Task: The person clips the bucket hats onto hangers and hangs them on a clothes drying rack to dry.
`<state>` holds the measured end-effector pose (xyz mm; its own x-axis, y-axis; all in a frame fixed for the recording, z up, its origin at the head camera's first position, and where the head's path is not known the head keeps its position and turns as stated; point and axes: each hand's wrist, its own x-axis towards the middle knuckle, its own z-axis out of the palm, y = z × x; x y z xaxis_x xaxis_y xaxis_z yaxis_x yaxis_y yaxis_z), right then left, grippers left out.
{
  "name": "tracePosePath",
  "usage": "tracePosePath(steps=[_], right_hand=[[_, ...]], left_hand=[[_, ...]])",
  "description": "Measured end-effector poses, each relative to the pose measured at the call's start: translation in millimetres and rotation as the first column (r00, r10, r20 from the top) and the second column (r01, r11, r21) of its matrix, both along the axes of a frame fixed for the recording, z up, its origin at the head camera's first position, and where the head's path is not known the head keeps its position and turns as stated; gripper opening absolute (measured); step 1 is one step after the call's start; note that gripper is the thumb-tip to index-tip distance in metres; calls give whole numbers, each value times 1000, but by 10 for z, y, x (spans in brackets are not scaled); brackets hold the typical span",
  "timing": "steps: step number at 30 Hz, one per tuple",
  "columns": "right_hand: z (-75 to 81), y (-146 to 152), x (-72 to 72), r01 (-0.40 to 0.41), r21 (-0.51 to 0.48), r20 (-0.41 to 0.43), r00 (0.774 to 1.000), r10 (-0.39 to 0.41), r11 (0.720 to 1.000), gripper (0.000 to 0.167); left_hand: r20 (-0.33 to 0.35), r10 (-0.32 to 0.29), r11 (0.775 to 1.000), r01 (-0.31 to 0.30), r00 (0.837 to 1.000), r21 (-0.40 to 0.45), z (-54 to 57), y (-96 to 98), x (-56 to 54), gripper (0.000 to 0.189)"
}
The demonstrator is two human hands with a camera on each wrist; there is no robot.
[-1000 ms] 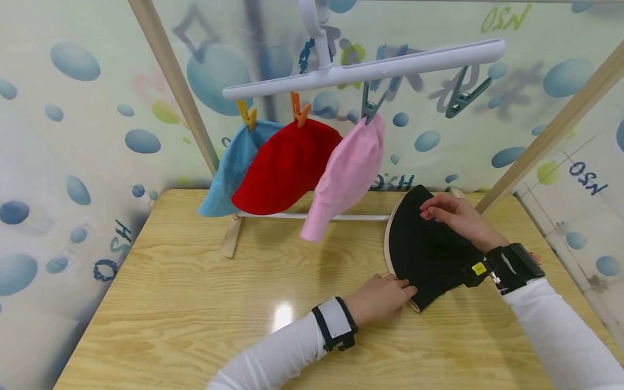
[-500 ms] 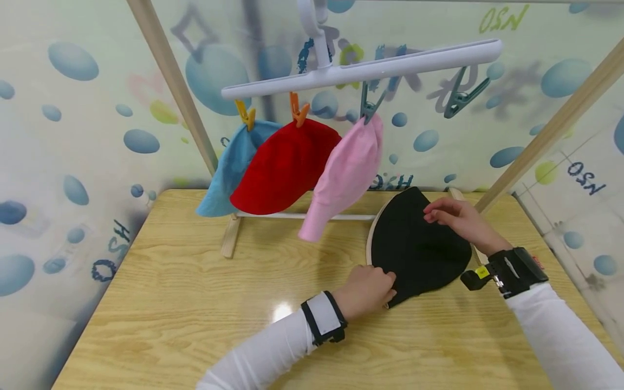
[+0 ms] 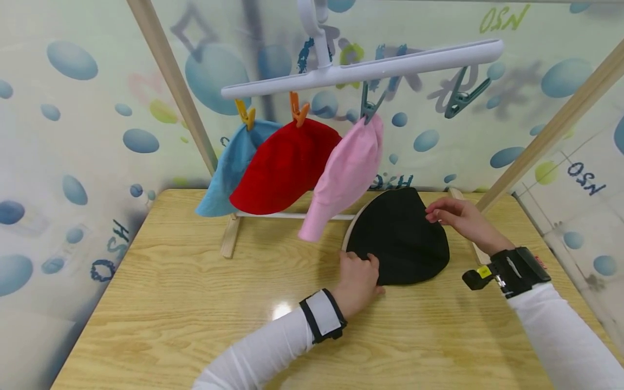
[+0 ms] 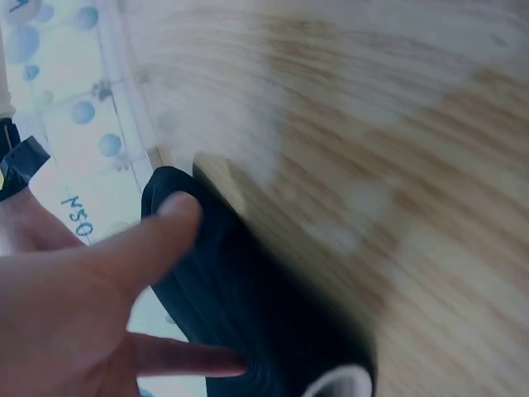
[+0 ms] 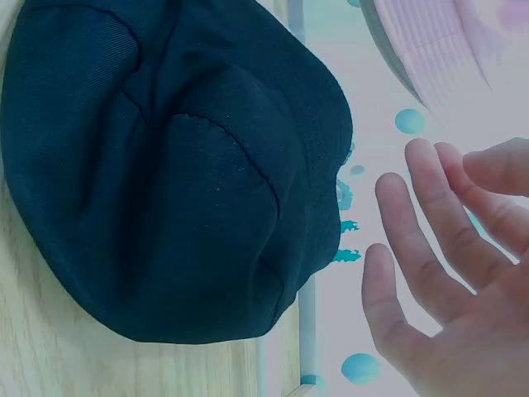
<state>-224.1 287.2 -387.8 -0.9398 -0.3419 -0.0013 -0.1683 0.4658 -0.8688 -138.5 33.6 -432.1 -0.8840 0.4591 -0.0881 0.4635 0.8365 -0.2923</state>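
Observation:
A black bucket hat [image 3: 400, 238] lies folded on the wooden table [image 3: 185, 314], its pale brim edge toward the left. At its lower left, my left hand [image 3: 358, 279] grips the brim; in the left wrist view the thumb and a finger lie against the dark cloth [image 4: 248, 298]. My right hand [image 3: 455, 216] hovers at the hat's upper right side, fingers loosely extended and holding nothing. In the right wrist view that hand [image 5: 463, 248] shows spread fingers, apart from the crown [image 5: 190, 190].
Overhead, a white hanger [image 3: 370, 73] carries a blue hat [image 3: 229, 173], a red hat [image 3: 287, 168] and a pink hat [image 3: 348, 173] on clothespins. A green clothespin [image 3: 460, 97] hangs at its right end. Wooden rack posts [image 3: 551, 127] flank the hats before a patterned wall.
My left hand has drawn the black hat leftward across the table, turning it so more of its rounded crown shows. The right hand has stayed nearly still.

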Motion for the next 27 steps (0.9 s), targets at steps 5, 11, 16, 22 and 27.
tracePosePath(steps=[5, 11, 16, 22, 27], right_hand=[[61, 2, -27, 1, -3, 9, 1000, -1, 1000, 30], [202, 4, -79, -7, 14, -43, 999, 8, 1000, 28], [310, 21, -100, 3, 19, -85, 996, -1, 1000, 27], [496, -36, -89, 36, -21, -167, 985, -39, 999, 26], [733, -122, -53, 30, -99, -252, 966, -55, 995, 32]], left_hand=[[-109, -105, 994, 109, 988, 24, -65, 60, -36, 72], [-108, -174, 976, 186, 979, 115, -178, 169, -89, 75], [-46, -168, 978, 172, 985, 120, -225, 230, -128, 73], [-2, -162, 985, 162, 987, 66, -219, 274, -147, 54], [15, -158, 987, 158, 987, 24, -195, 274, -156, 39]])
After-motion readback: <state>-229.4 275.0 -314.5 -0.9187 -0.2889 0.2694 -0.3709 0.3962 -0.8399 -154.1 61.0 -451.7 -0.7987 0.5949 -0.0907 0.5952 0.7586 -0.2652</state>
